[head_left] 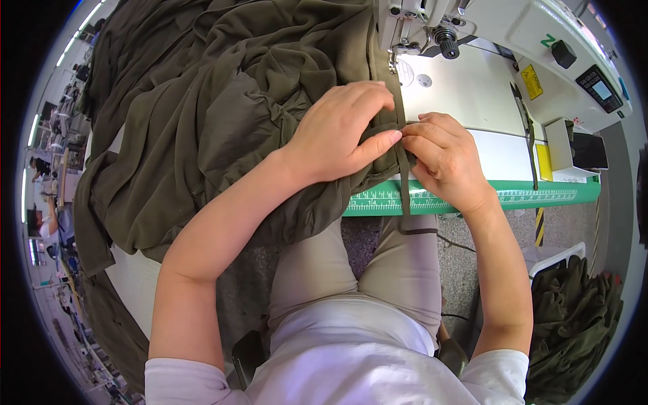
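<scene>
A large dark olive garment (169,121) lies bunched over the sewing table, its seamed edge running under the presser foot (392,62) of a white sewing machine (506,40). My left hand (341,128) rests on the garment near that edge, thumb apart from the fingers and pointing at my right fingertips. With thumb and fingers pinched together, my right hand (445,155) grips a narrow olive fabric strip (405,185) at the garment's edge. The strip's tail hangs over the table front. What lies under my left fingers is hidden.
A green measuring rule (385,197) runs along the table's front edge. Another dark strip (526,135) lies across the table to the right, beside a small open box (574,150). More olive fabric (574,317) is heaped at lower right, by a white rail (557,260).
</scene>
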Motion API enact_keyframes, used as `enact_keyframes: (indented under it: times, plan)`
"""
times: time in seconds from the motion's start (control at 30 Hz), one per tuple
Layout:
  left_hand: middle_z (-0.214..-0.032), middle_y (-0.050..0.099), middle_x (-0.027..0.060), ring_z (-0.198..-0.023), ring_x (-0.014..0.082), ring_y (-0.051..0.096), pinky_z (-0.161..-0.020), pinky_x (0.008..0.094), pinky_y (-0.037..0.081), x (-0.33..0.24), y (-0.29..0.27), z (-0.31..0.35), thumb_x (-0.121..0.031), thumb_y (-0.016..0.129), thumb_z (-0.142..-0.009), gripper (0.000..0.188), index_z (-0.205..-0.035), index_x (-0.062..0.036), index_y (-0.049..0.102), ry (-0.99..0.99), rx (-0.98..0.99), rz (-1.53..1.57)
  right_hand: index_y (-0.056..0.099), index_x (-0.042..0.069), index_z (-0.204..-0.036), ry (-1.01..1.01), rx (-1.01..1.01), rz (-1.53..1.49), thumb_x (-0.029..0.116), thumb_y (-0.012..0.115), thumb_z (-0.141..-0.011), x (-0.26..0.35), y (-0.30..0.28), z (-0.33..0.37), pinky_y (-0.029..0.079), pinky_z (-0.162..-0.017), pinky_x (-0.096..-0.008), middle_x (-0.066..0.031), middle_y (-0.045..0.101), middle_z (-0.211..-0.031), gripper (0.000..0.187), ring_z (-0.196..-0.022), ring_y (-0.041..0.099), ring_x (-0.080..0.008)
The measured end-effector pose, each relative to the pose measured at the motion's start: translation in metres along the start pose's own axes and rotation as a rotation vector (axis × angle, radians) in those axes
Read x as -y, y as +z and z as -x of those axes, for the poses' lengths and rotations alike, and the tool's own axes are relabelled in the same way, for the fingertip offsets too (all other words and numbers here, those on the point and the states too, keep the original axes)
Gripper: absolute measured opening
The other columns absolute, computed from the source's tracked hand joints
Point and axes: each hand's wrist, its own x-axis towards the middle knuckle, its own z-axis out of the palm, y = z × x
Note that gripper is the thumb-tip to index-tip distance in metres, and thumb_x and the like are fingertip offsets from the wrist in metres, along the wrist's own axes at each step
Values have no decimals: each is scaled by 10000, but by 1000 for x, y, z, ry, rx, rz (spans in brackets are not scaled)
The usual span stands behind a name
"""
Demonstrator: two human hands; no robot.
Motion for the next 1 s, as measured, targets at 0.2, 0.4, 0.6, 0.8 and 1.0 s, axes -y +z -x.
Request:
enact_keyframes:
  times: [0.2, 0.4, 0.6, 0.8, 1.0]
  plan:
    - [-1182, 679, 113, -1142, 298, 626, -972, 422, 489, 14, 12, 6, -331, 718, -894, 414, -1193, -45, 700, -73, 94, -76, 663, 22, -916, -8, -3, -20, -43, 702, -580, -2, 1, -1, 562, -999, -481, -93, 706, -1014, 344, -1015, 685, -327]
    - [-1194, 678, 108, -1155, 295, 624, -989, 424, 492, 23, 15, 7, -336, 730, -877, 374, -1116, -48, 745, -93, 111, -54, 666, 13, -926, 48, 19, -56, -76, 684, -589, -2, 3, 0, 549, -1052, -494, -100, 713, -1025, 349, -1060, 701, -310]
    - [-1184, 677, 101, -1149, 296, 623, -996, 416, 500, 35, 17, 0, -323, 730, -865, 361, -1122, -69, 745, -68, 91, -57, 674, 6, -937, 84, 28, -15, -86, 678, -588, -7, 5, -5, 554, -1043, -473, -105, 722, -1046, 361, -1059, 701, -324]
    - [-1168, 677, 88, -1138, 296, 623, -986, 405, 506, 51, 22, -4, -316, 730, -861, 348, -1114, -78, 747, -56, 87, -74, 684, 1, -952, 137, 48, -11, -94, 666, -601, -16, 8, -11, 553, -1032, -444, -124, 728, -1064, 364, -1086, 695, -337]
    - [-1165, 677, 94, -1134, 304, 621, -973, 409, 510, 54, 8, -25, -307, 721, -868, 351, -1119, -64, 732, -32, 156, -59, 692, -5, -986, 153, 14, -41, -112, 654, -628, -22, 14, -13, 546, -1036, -440, -138, 728, -1074, 376, -1107, 686, -351]
